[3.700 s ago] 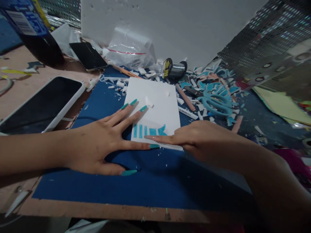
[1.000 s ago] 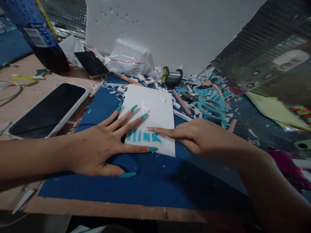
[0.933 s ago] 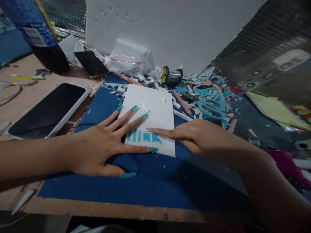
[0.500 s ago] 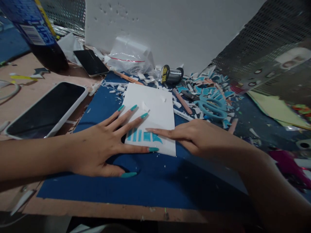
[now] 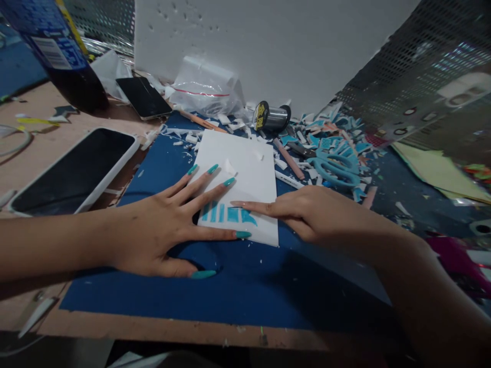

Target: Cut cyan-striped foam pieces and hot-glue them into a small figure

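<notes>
A white board (image 5: 251, 168) lies on a dark blue mat (image 5: 184, 301). Near its close edge is a row of turquoise shapes (image 5: 232, 214): narrow strips, a square and a curved, pointed piece. My left hand (image 5: 161, 227) rests palm down with fingers spread, its fingertips on the board and the thumb on the mat. Coming in from the right, my right hand (image 5: 310, 217) has its index finger stretched out, the tip at the upper edge of the turquoise square. Its other fingers are folded and mostly hidden. A white scrap (image 5: 230, 167) sits on the board beyond my left fingers.
Turquoise-handled scissors (image 5: 335, 168) lie among foam scraps at the back right, by a wire spool (image 5: 271, 117). A clear zip bag (image 5: 209, 89) stands behind. On the left are a white-cased phone (image 5: 76, 171), another dark phone (image 5: 143, 97) and a dark drink bottle (image 5: 72, 71).
Hardly anything differs. The view has shifted very slightly, and both hands keep the same places on the board.
</notes>
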The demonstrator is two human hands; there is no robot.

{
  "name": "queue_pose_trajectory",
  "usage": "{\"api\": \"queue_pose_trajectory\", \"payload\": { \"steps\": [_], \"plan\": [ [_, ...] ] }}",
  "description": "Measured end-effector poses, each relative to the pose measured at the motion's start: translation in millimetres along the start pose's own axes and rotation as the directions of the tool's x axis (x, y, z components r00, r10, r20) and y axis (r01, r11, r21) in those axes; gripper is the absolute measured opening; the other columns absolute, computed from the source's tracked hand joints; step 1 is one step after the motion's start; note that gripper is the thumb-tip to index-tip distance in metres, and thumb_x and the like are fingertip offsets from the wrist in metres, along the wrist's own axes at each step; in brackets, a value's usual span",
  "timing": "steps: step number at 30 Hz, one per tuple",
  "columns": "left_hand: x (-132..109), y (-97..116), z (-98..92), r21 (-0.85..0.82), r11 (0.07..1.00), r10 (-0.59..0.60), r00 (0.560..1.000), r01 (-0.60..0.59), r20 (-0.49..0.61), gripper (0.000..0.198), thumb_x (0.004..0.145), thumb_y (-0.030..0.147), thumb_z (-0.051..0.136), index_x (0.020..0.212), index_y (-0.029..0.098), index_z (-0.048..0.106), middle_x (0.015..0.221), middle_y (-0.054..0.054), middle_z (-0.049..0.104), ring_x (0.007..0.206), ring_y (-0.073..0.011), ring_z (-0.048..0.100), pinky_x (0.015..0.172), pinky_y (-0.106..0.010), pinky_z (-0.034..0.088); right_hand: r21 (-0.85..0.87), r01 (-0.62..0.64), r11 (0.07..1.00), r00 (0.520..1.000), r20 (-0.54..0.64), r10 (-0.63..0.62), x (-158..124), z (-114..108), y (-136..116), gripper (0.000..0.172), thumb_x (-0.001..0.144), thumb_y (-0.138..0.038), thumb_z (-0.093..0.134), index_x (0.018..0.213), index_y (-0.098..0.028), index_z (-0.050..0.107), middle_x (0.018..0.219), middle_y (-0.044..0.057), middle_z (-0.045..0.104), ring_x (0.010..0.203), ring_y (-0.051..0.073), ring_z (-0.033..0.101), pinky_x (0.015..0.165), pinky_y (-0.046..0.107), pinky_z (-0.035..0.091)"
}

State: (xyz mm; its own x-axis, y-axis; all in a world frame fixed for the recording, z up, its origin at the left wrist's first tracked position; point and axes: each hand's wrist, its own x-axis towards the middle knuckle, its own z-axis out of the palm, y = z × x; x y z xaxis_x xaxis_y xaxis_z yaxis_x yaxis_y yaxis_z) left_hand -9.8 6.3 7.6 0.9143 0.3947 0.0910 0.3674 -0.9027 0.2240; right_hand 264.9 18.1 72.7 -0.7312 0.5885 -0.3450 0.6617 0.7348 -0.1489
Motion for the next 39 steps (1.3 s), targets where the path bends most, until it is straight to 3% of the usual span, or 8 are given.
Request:
{"api": "queue_pose_trajectory", "payload": {
  "steps": [16, 21, 28, 39],
  "plan": [
    [1.7, -4.6, -2.9, -0.052, 0.999, 0.011, 0.999, -0.009, 0.045, 0.066, 0.082, 0.062, 0.050, 0.142, 0.046, 0.028, 0.158, -0.002, -0.010, 0.137, -0.0523, 0.001, 0.101, -0.076, 0.014, 0.037, -0.008, 0.999, 1.000, 0.027, 0.007, 1.6, -1.1, 1.3, 0.058, 0.085, -0.009, 0.035, 0.137, -0.031, 0.047, 0.089, 0.002, 0.074, 0.067, 0.014, 0.061, 0.058, 0.023, 0.037],
    [3.0, -2.0, -2.3, -0.053, 0.999, -0.010, 1.000, 0.011, 0.019, 0.064, 0.082, 0.061, 0.052, 0.140, 0.046, 0.032, 0.158, 0.001, -0.003, 0.139, -0.0496, 0.004, 0.104, -0.072, 0.014, 0.093, -0.007, 0.996, 0.999, 0.039, 0.003, 5.0, -4.0, -0.3, 0.055, 0.086, -0.011, 0.035, 0.135, -0.030, 0.050, 0.095, 0.002, 0.074, 0.067, 0.014, 0.061, 0.058, 0.023, 0.037],
    [3.1, -4.8, -2.1, -0.064, 0.998, 0.013, 0.999, -0.010, 0.039, 0.066, 0.081, 0.062, 0.051, 0.142, 0.047, 0.028, 0.158, 0.000, -0.007, 0.138, -0.0506, 0.002, 0.103, -0.074, 0.013, 0.094, 0.004, 0.996, 0.999, 0.050, -0.009, 6.2, -5.2, 1.5, 0.060, 0.085, -0.009, 0.037, 0.137, -0.037, 0.046, 0.089, -0.002, 0.074, 0.063, 0.012, 0.060, 0.055, 0.022, 0.036],
    [4.2, -5.2, -2.0, -0.067, 0.998, 0.006, 0.999, -0.002, 0.052, 0.066, 0.081, 0.063, 0.050, 0.142, 0.047, 0.028, 0.158, 0.000, -0.009, 0.137, -0.0522, -0.001, 0.101, -0.076, 0.012, 0.120, 0.013, 0.993, 0.999, 0.031, -0.016, 8.3, -5.8, -3.1, 0.049, 0.092, -0.019, 0.038, 0.138, -0.036, 0.045, 0.102, 0.000, 0.072, 0.074, 0.014, 0.064, 0.062, 0.023, 0.041]
  ]
}}
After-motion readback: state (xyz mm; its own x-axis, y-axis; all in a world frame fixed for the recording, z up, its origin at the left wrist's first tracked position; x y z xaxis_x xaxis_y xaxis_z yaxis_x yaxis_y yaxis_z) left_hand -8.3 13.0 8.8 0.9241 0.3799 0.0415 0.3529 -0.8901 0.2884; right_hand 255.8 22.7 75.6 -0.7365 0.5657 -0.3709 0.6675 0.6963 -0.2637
